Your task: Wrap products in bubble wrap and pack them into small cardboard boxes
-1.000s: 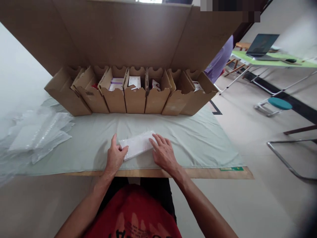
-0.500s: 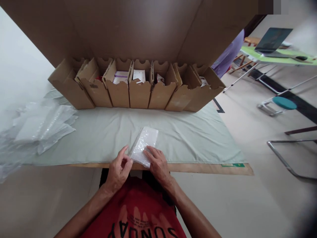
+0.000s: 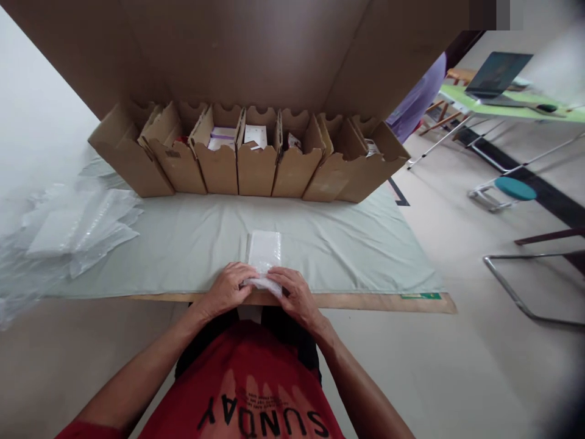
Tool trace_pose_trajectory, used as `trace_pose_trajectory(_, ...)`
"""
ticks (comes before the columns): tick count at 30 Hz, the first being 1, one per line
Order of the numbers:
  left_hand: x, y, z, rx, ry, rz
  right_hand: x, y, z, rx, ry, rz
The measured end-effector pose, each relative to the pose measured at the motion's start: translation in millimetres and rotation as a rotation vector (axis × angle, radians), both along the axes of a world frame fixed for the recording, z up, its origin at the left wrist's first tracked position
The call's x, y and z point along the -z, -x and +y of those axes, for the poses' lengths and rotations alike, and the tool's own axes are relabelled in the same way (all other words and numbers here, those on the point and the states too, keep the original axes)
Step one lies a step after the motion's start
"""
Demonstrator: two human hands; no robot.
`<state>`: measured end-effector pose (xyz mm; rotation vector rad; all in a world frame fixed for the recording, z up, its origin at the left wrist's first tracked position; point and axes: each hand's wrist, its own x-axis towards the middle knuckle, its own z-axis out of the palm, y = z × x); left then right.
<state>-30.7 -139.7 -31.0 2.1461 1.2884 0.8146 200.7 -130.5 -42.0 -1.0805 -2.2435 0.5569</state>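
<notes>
Currently | plastic-wrapped packet (image 3: 265, 249): long axis pointing away from table edge (image 3: 375, 301) | hands (image 3: 296, 295): gripping its near end

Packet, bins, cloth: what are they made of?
Packet: translucent, glossy plastic, likely bubble wrap, given the small bright glints. Bins: matte brown stuff, seemingly cardboard; rough cut edges show. Cloth: matte fabric, judging by soft wrinkles; fibre can't be told.

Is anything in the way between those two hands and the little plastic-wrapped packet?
Nothing visible: the left hand and right hand both grip the near end of the packet directly. The plastic bags lie well off to the left.
</notes>
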Motion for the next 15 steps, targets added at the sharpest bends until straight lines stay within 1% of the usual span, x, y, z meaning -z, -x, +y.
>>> trace_pose_trajectory(4,-7.8,-8.1,9.7,-0.175,0.195,-0.067,-2.9,7.6,2.9,0.204,0.110,0.066)
trace_pose_trajectory(7,-10.2,-13.7,15.2,-0.276,0.292,-0.133,-5.6,13.8,8.4,0.313,0.133,0.068)
trace_pose_trajectory(9,-9.2,-16.0,17.2,-0.325,0.313,-0.179,-7.3,15.9,11.6,0.343,0.134,0.043)
trace_pose_trajectory(12,-6.2,-18.6,19.1,-0.368,0.328,-0.241,-7.9,16.8,15.1,0.359,0.124,-0.050)
trace_pose_trajectory(14,-4.6,-21.4,20.5,-0.409,0.328,-0.221,-7.6,17.6,16.9,0.375,0.093,-0.104)
trace_pose_trajectory(15,-4.2,-23.3,21.1,-0.444,0.313,-0.173,-7.6,18.4,17.7,0.387,0.079,-0.125)
